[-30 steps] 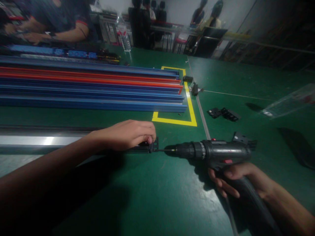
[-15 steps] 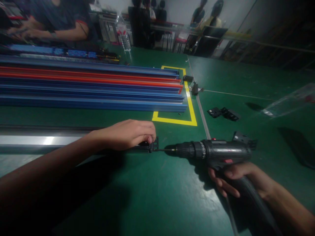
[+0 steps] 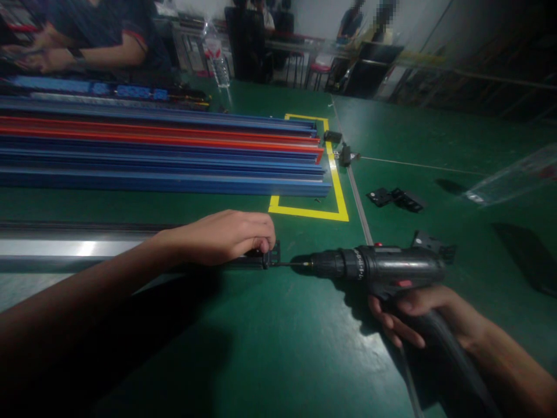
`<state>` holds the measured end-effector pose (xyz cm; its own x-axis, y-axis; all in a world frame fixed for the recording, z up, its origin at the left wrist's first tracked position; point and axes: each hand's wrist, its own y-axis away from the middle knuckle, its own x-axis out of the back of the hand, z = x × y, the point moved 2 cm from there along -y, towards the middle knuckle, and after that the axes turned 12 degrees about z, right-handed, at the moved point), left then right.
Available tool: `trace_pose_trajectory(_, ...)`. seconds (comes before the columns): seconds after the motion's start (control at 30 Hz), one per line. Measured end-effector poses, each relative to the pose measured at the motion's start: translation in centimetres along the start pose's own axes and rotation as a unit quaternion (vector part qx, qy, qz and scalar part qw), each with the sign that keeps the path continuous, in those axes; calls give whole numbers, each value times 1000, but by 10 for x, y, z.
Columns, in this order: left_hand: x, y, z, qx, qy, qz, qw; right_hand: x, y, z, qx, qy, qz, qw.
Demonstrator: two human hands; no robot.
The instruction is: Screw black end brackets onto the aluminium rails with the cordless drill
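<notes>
Green worktop [image 3: 270, 348] carries everything; far side holds a stack of long blue and red profiles [image 3: 174, 154] whose ends sit inside a yellow taped outline [image 3: 337, 197], w/ a co-worker's arms [image 3: 65, 55] beyond them at the top left. Nearer the person lies a long grey metal rail [image 3: 78, 249], running in from the left edge, its right end fitted w/ a small black end bracket [image 3: 273, 255]. Left hand [image 3: 221, 237] is curled down over the rail end, fingers closed, fingertips pinching the bracket against the rail. Right hand [image 3: 413, 316] is wrapped tight round the grip of a black power screwdriver [image 3: 383, 268], held level, bit touching the bracket face from the right. Judged from this: bracket is already seated on the rail end and the bit is lined up on it, so the fastening step looks to be in hand, not finished; screw head too small and dark to tell how far in it is. Spare black brackets [image 3: 395, 199] lie apart on the worktop to the right of the taped outline, w/ a clear plastic bag [image 3: 513, 180] further right, so more pieces look unfitted as yet.
</notes>
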<state>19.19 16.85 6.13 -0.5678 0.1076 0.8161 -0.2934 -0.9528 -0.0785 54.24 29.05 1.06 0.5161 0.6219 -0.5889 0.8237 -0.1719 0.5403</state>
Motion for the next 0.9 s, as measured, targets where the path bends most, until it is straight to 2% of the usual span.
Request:
trace_pose_trajectory(0.5,0,1,0,-2,3,2,1000,-3,1,-1,-3,0,-12,1000)
trace_pose_trajectory(0.9,-1,1,-2,-7,3,7,1000,2,0,1,7,5,-16,1000)
